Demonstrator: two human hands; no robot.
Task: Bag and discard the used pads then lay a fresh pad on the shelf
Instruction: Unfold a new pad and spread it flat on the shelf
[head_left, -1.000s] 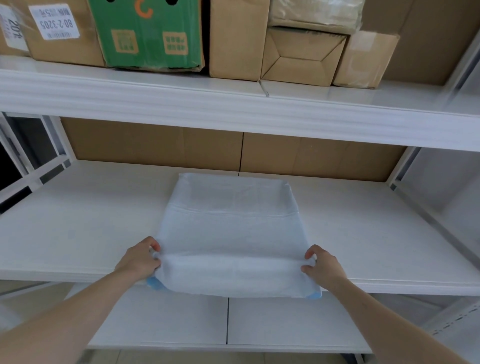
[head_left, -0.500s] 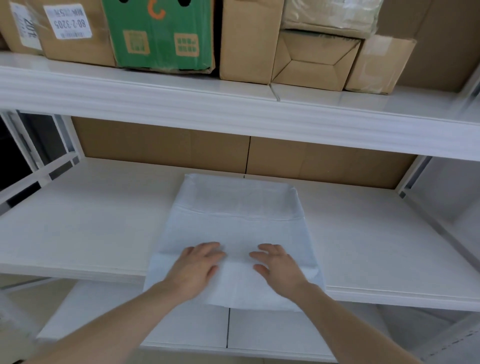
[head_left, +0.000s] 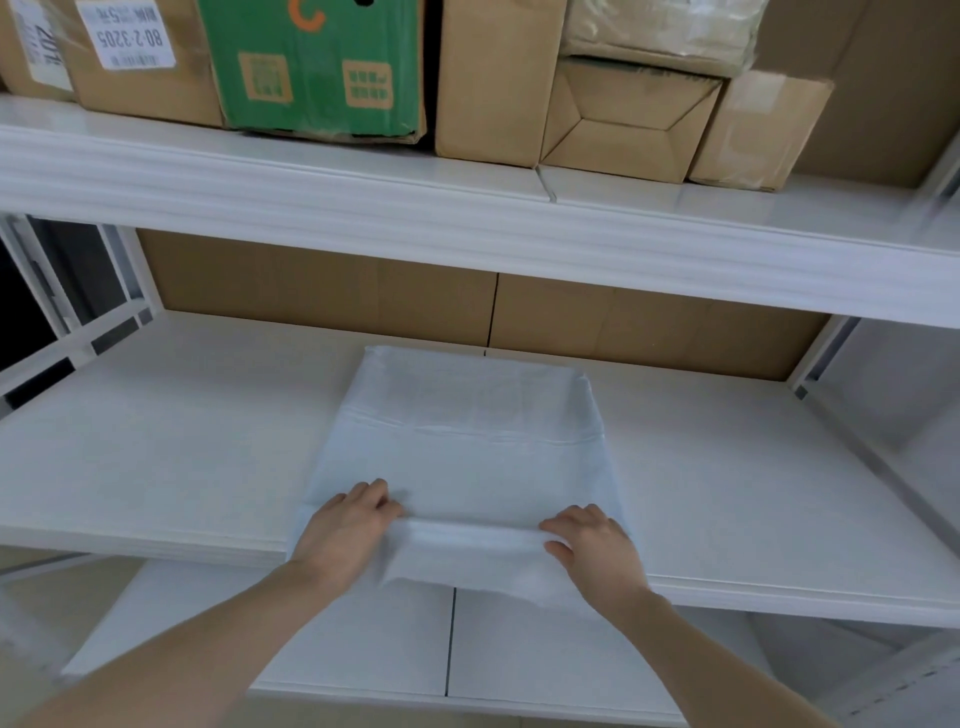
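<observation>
A pale blue-white fresh pad (head_left: 467, 447) lies unfolded on the white middle shelf (head_left: 182, 441), its far edge near the cardboard back and its near edge hanging over the shelf front. My left hand (head_left: 345, 530) and my right hand (head_left: 595, 553) sit on the pad's near part, a pad-width apart. A raised fold of the pad runs between them, and each hand pinches one end of it between thumb and fingers. No used pads or bag are in view.
The upper shelf (head_left: 467, 228) overhangs closely and carries a green box (head_left: 311, 62) and several brown cardboard boxes (head_left: 493, 78). A lower shelf (head_left: 363, 639) shows below my arms. White frame posts stand at the left and right ends.
From gripping the pad's front corners, my hands went flat on its middle, then slid apart. They now pinch a raised fold near the front edge. The camera has moved closer.
</observation>
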